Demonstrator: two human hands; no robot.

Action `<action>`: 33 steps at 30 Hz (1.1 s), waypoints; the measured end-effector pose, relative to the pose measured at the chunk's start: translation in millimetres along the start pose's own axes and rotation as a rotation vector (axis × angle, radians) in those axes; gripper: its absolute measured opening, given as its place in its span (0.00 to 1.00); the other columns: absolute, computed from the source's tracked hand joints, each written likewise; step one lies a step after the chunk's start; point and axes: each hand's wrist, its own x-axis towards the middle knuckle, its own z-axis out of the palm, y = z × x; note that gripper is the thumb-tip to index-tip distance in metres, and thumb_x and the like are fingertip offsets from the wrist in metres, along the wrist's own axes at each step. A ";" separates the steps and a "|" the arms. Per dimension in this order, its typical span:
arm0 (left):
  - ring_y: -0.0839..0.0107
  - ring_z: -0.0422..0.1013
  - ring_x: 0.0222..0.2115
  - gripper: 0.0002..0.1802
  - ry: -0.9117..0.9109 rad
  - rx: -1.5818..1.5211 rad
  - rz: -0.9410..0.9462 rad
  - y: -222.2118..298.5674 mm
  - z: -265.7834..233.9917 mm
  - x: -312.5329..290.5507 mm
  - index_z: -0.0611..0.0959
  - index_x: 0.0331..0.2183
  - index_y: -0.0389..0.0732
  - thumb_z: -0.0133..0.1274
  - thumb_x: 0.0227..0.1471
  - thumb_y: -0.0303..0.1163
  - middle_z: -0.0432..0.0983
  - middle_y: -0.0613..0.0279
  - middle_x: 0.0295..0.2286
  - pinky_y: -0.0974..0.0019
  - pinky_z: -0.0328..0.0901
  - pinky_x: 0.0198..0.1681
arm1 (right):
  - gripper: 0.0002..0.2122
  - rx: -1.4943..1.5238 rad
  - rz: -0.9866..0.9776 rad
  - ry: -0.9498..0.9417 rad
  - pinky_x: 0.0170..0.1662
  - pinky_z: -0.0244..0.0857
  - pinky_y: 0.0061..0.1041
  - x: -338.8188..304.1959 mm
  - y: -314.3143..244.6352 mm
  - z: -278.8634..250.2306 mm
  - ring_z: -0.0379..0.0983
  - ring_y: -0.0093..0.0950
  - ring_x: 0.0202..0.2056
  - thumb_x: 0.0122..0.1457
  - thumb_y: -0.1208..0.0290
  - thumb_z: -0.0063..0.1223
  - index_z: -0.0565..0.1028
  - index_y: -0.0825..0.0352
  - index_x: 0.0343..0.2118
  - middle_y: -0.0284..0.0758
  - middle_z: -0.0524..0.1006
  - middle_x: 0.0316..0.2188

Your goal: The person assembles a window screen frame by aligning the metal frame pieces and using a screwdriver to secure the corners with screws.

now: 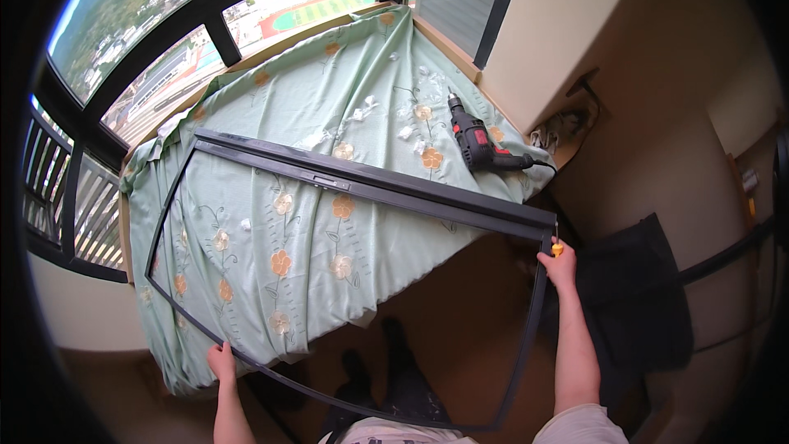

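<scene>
Holding the frame: you stand with the dark, four-sided frame [378, 183] between your two hands, its thick rail slanting over a cloth beyond your fingers, its thin near rail bowing back toward your body.

Left hand: your left hand [220, 362] pinches the thin rail between thumb and fingers, just beside the cloth's near edge.

Right hand: your right hand [559, 265] closes at the far right corner, fingers curled about a yellow-handled tool [558, 250], thumb side against the frame; whether each fingertip touches it, you cannot tell from here.

Flowered cloth: pale green cloth [246, 263], patterned with orange and cream blooms, spreads in folds beyond your left fingers and to the left of your right ones.

Power drill: a black and red drill [472, 136] lies on the cloth, beyond your right fingers and a little left, bit pointing away.

Black fabric: a dark piece [641, 296] sits to the right of your right fingers.

Windows: dark-barred windows [296, 12], well beyond both hands' fingers, look out on a green sports field.
</scene>
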 end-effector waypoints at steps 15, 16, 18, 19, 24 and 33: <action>0.71 0.56 0.16 0.22 -0.058 -0.314 -0.235 21.5 -1.1 -120.5 0.70 0.15 0.29 0.54 0.50 0.35 0.64 0.56 0.12 0.57 0.57 0.24 | 0.22 -0.225 -0.392 -0.045 0.31 0.70 0.26 184.7 -73.8 32.1 0.76 0.25 0.25 0.41 0.72 0.66 0.77 0.70 0.43 0.35 0.79 0.27; 0.73 0.55 0.16 0.22 -0.072 -0.350 -0.245 12.8 1.1 -127.2 0.68 0.14 0.31 0.54 0.51 0.34 0.63 0.61 0.11 0.58 0.56 0.23 | 0.22 -0.238 -0.460 -0.015 0.34 0.71 0.26 197.5 -74.8 39.8 0.77 0.26 0.29 0.41 0.72 0.66 0.77 0.70 0.43 0.37 0.80 0.29; 0.76 0.53 0.16 0.23 -0.086 -0.381 -0.302 6.9 8.4 -142.1 0.67 0.13 0.33 0.55 0.52 0.33 0.60 0.66 0.11 0.60 0.53 0.21 | 0.22 -0.216 -0.433 -0.085 0.38 0.71 0.27 222.5 -80.1 53.6 0.78 0.28 0.32 0.41 0.71 0.65 0.77 0.70 0.43 0.38 0.80 0.30; 0.77 0.53 0.16 0.23 -0.093 -0.410 -0.341 3.1 11.7 -148.0 0.66 0.12 0.34 0.55 0.52 0.33 0.59 0.68 0.11 0.60 0.51 0.21 | 0.22 -0.192 -0.408 -0.159 0.41 0.70 0.28 226.2 -92.3 63.4 0.79 0.30 0.36 0.41 0.71 0.65 0.78 0.69 0.43 0.39 0.81 0.32; 0.80 0.50 0.17 0.25 -0.074 -0.502 -0.415 19.5 26.3 -161.6 0.63 0.12 0.38 0.53 0.54 0.33 0.55 0.74 0.12 0.63 0.48 0.20 | 0.25 -0.295 -0.389 -0.196 0.48 0.70 0.34 223.6 -160.5 77.1 0.77 0.42 0.44 0.41 0.68 0.65 0.77 0.67 0.47 0.46 0.80 0.39; 0.78 0.57 0.20 0.18 -0.173 -0.633 -0.672 73.5 21.5 -171.8 0.73 0.15 0.33 0.51 0.51 0.34 0.64 0.69 0.15 0.62 0.56 0.24 | 0.23 -0.504 -0.402 -0.040 0.41 0.70 0.32 244.0 -188.2 130.6 0.79 0.35 0.38 0.48 0.53 0.67 0.79 0.66 0.40 0.42 0.81 0.35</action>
